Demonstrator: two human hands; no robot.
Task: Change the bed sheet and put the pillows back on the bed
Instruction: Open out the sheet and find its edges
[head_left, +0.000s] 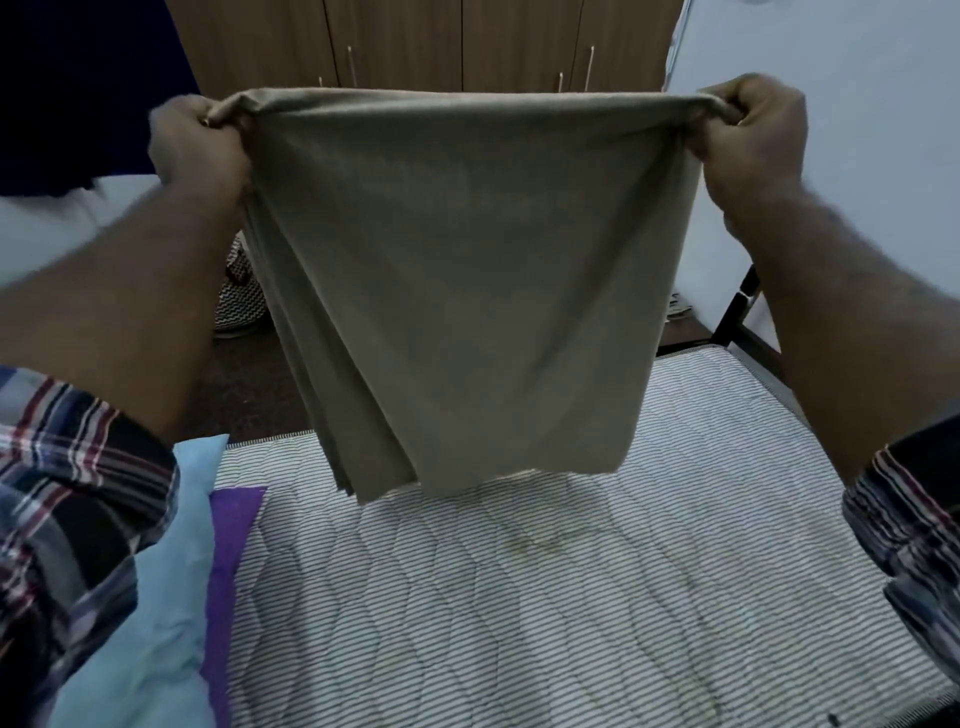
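A folded olive-grey bed sheet (457, 291) hangs in the air in front of me, several layers thick, its lower edge just above the bare striped mattress (571, 597). My left hand (200, 150) grips the sheet's top left corner. My right hand (748, 135) grips the top right corner, and the top edge is stretched level between them. A light blue pillow (150, 597) lies at the mattress's left side, partly under my left sleeve, with a purple cloth (231, 540) beside it.
A wooden wardrobe (415, 47) stands behind the sheet. A zigzag-patterned bag (236, 301) sits on the dark floor at the left. A black metal bed frame (735, 306) shows at the right, against a pale wall.
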